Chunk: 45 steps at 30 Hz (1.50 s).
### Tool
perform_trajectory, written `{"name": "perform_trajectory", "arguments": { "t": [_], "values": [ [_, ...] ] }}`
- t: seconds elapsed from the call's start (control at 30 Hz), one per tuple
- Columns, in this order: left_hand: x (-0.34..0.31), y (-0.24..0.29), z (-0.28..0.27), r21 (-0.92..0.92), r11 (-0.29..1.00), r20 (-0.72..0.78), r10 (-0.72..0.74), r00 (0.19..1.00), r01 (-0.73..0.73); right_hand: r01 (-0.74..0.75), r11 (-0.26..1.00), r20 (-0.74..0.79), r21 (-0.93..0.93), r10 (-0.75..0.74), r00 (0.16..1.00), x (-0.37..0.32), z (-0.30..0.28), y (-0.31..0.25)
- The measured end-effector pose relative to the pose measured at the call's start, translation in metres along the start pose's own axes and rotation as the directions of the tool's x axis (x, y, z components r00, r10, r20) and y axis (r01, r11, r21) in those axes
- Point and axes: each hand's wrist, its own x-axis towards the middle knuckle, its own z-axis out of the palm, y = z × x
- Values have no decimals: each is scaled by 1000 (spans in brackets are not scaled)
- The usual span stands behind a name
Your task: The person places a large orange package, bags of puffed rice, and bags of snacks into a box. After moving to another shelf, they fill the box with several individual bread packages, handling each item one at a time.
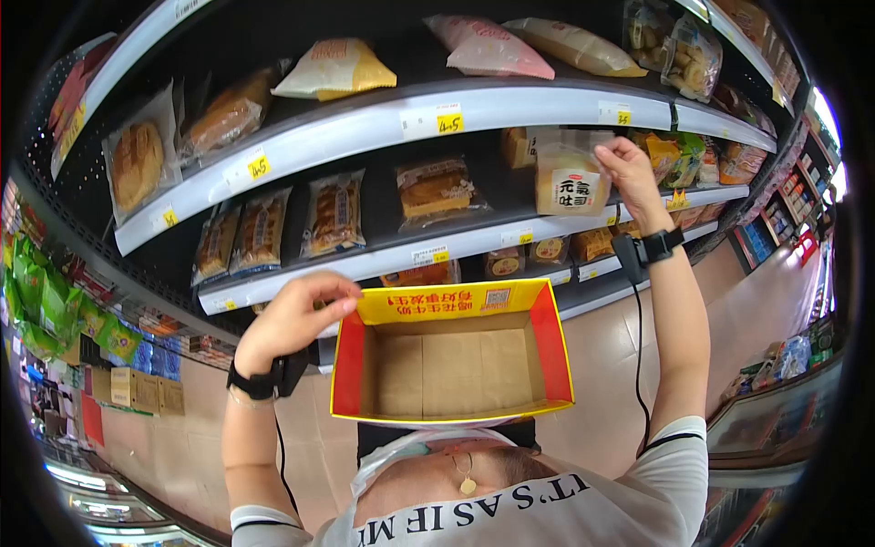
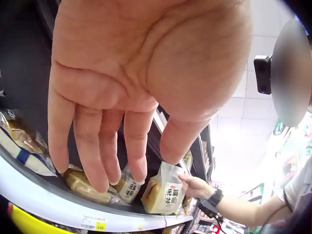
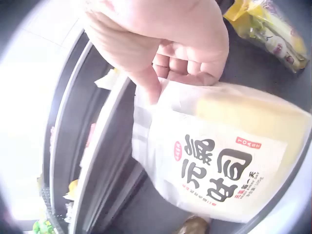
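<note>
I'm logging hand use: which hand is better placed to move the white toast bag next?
Right, probably. The right hand grips the top of the toast bag at the shelf, while the left hand is empty, fingers relaxed, lower down beside the red and yellow box.

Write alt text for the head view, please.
The right hand grips a white bag of toast on a shop shelf of packaged breads. The left hand hovers by the corner of an empty red-and-yellow cardboard box below.
</note>
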Motion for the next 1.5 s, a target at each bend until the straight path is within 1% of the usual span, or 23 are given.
{"name": "perform_trajectory", "arguments": {
  "t": [0.1,0.17,0.3,0.33,0.37,0.4,0.43,0.5,0.53,0.57,0.63,0.67,0.7,0.77,0.8,0.83,0.9,0.93,0.97,1.07,1.2,1.3,1.5],
  "values": [
    [19,10,5,14,990,-22,138,990,-138,43,998,53,-54,-40,998,-28,17,-37],
    [27,24,9,53,990,9,133,991,-133,65,993,76,-98,-58,995,-45,38,-60],
    [38,42,20,31,977,20,212,977,-213,-56,996,329,-69,76,941,-74,93,-73],
    [39,46,22,42,969,40,240,970,-242,-157,983,392,-94,182,902,-80,106,-73],
    [40,49,24,52,961,58,267,962,-270,-164,980,439,-111,196,877,-85,120,-69],
    [41,50,26,52,971,67,229,971,-233,-207,969,514,-139,249,821,-89,132,-69],
    [40,50,28,71,959,34,271,962,-273,-209,970,572,-122,241,784,-92,144,-57],
    [38,47,28,265,930,107,234,966,-254,-310,926,629,-213,373,682,-97,165,-53],
    [34,44,29,352,907,76,219,973,-231,-347,916,648,-201,390,654,-100,174,-45],
    [31,39,29,356,911,57,201,978,-208,-344,918,668,-199,384,637,-101,184,-39],
    [27,24,29,449,887,122,62,991,-110,-370,895,700,-250,431,569,-103,199,-28],
    [25,19,29,469,876,111,71,991,-115,-346,894,734,-285,435,522,-102,204,-19],
    [23,12,29,471,876,100,65,993,-105,-341,896,742,-284,430,514,-101,210,-12],
    [22,-4,30,485,866,158,46,986,-118,-244,868,755,-432,497,428,-101,222,0],
    [23,-12,31,507,854,175,32,984,-118,-143,870,762,-471,484,430,-102,227,8],
    [25,-21,34,507,854,169,30,985,-113,-138,871,766,-472,482,425,-103,232,11],
    [30,-39,40,576,797,260,32,965,-182,110,772,747,-626,554,366,-108,243,14],
    [32,-48,42,573,800,256,31,966,-177,96,761,734,-642,573,364,-112,247,17],
    [36,-56,43,592,775,323,23,946,-221,97,759,734,-643,576,360,-116,252,24],
    [44,-70,51,621,733,425,-18,905,-277,269,731,771,-627,532,349,-125,261,52],
    [51,-81,63,638,708,500,-81,862,-303,356,683,767,-637,515,383,-132,265,74],
    [54,-84,71,709,637,460,-92,883,-303,387,665,766,-639,509,392,-134,264,79],
    [59,-87,70,746,578,472,-108,875,-330,408,660,771,-631,474,426,-133,262,85]
  ]
}}
